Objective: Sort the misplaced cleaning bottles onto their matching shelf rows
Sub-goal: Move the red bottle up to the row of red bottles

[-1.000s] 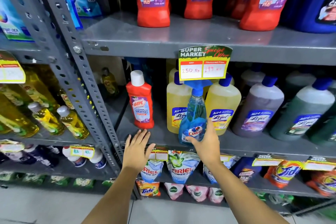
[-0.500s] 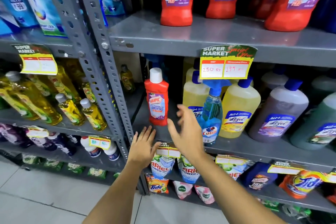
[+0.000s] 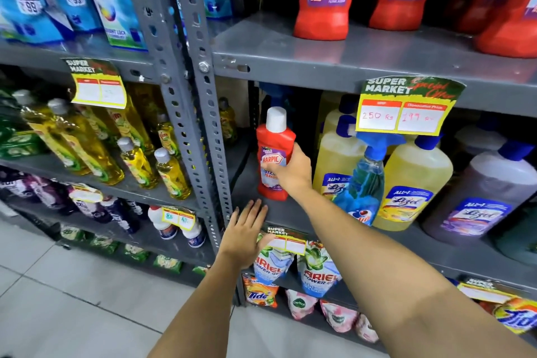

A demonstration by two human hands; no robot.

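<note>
Red Harpic bottle (image 3: 274,154), white cap, purple-white label: stood upright at left end of middle shelf (image 3: 290,212), gripped at mid-body by right hand (image 3: 292,171).

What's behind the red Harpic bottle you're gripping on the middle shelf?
Behind the red Harpic bottle, held by the right hand, a blue spray trigger shows in the dark shelf back. Its body is hidden by the bottle, so I cannot tell what it is.
</note>
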